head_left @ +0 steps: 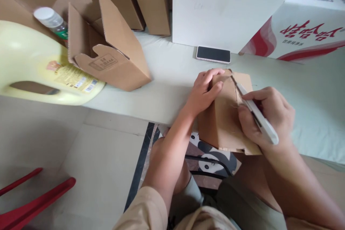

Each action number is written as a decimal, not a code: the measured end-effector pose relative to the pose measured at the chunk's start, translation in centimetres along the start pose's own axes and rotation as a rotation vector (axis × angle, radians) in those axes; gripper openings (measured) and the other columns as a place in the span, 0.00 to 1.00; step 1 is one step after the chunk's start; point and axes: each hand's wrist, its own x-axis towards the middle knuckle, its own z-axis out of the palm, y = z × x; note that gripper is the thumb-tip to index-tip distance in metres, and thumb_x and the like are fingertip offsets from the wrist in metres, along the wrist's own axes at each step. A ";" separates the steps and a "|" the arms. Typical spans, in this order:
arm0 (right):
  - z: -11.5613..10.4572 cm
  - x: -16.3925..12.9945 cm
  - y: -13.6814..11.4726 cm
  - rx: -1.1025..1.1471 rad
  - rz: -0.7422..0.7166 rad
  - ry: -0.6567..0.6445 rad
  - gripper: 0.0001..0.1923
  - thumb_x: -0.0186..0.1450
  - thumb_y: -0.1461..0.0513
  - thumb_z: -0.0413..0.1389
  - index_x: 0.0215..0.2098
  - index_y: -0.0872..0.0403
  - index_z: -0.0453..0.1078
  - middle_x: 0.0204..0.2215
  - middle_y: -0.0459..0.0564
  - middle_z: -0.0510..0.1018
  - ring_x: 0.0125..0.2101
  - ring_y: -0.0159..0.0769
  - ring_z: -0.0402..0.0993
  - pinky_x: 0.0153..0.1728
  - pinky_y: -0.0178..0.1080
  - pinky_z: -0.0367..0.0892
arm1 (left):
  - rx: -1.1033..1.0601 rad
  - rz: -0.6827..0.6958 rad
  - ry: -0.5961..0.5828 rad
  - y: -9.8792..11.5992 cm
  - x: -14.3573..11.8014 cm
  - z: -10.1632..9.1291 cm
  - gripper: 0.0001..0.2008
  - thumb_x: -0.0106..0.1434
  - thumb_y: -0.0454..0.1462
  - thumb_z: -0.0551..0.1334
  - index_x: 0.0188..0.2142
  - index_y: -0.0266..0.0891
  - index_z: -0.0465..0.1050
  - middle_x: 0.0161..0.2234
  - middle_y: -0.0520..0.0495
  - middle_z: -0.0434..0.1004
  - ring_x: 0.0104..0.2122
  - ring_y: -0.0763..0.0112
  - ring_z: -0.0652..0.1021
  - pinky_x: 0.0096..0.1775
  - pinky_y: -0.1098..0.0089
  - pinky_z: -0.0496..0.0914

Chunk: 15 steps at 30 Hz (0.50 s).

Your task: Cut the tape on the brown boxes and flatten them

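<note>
A brown cardboard box [226, 122] lies at the table's front edge, its near end reaching over my lap. My left hand [206, 90] wraps around the box's far left part, thumb on the upper face and fingers over the far edge. In my right hand [269, 115] is a white utility knife [258, 115], its handle slanting back toward my wrist. The knife's tip meets the upper face near the far end, beside a dark, ragged cut line [236, 91]. How deep the blade sits I cannot tell.
A phone [213, 54] lies beyond the box, before a white carton [215, 10] and a red-and-white printed box [302, 28]. At left stand an open cardboard box [118, 50], a pale yellow jug [32, 61] and a bottle [52, 21]. Red bars [40, 201] jut in at lower left.
</note>
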 end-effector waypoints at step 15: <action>0.4 -0.5 -0.2 -0.144 0.029 -0.071 0.03 0.65 0.62 0.55 0.36 0.46 0.66 0.30 0.48 0.76 0.25 0.37 0.69 0.25 0.40 0.60 | -0.041 -0.044 -0.013 0.6 -0.1 -0.3 0.18 0.73 0.48 0.53 0.57 0.48 0.67 0.61 0.45 0.75 0.64 0.61 0.70 0.67 0.58 0.65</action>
